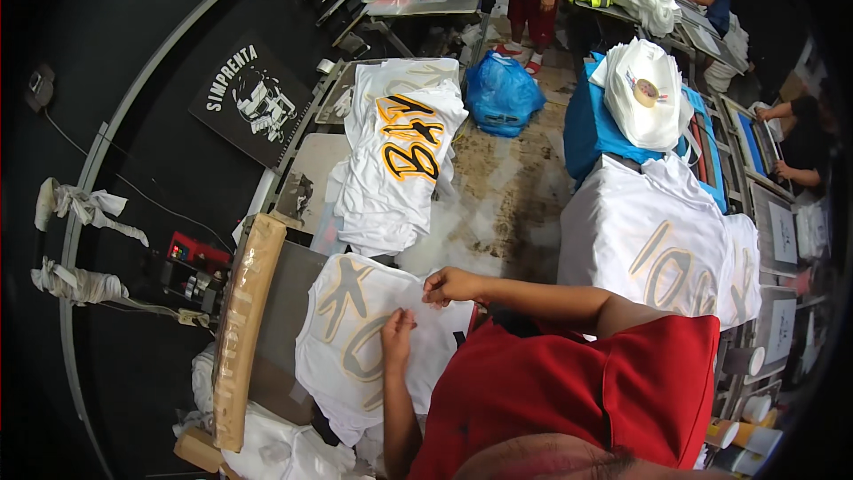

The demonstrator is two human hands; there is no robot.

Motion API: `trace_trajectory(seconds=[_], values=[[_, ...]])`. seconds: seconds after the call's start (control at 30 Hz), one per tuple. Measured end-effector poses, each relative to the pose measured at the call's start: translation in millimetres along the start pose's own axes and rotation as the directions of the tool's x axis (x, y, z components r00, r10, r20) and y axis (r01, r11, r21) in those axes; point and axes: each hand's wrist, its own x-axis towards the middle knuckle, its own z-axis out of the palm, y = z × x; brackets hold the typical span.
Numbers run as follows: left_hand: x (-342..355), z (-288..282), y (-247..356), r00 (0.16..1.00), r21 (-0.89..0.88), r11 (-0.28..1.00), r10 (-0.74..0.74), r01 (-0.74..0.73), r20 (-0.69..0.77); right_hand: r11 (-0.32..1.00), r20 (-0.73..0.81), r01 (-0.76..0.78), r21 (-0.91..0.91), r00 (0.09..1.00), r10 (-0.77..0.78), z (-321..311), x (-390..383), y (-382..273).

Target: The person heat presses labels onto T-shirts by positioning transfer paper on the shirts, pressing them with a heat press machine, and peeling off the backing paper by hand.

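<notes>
Your left hand [397,335] lies flat and your right hand [450,285] pinches the white shirt [355,338] on the desk [286,302], below a black square sign [253,100], one blue bag [503,93] and two printed shirt stacks.

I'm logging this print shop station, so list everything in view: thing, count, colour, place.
white shirt under the hands: one, white with tan print, on the near platen
taped platen edge: one, brown, left of that shirt
printed shirt: one, white with orange and black print, platen ahead
shirt with tan print: one, white, on the right
folded shirt stack: one, white, on blue cloth, upper right
plastic bag: one, blue, on the floor ahead
rags: two bunches, white, tied to the rail at left
control box: one, red, left of the platen
other people: three, at the far and right tables
left hand: flat on the near shirt
right hand: pinching that shirt's upper edge
</notes>
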Motion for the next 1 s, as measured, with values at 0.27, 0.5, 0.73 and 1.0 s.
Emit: trace_trajectory(seconds=[0.27,0.5,0.73,1.0], values=[[-23.5,18.6,-30.2,0.994,-0.136,0.989,-0.077,0.066,-0.076,0.983,0.007,-0.058,-0.175,0.998,0.06,9.0,-6.5,10.8],[-24.8,18.3,-16.6,0.993,-0.286,0.956,-0.092,0.069,-0.069,0.977,0.064,0.008,-0.213,0.998,0.006,6.1,-0.8,13.1],[-21.4,6.3,-25.4,0.978,-0.333,0.94,-0.138,0.079,-0.157,0.966,0.033,0.038,-0.254,0.999,-0.031,12.4,-10.2,-5.7],[-20.4,30.8,-13.9,0.984,-0.375,0.927,-0.077,0.012,-0.159,0.973,-0.006,0.037,-0.226,0.999,-0.04,1.4,-10.0,-2.8]])
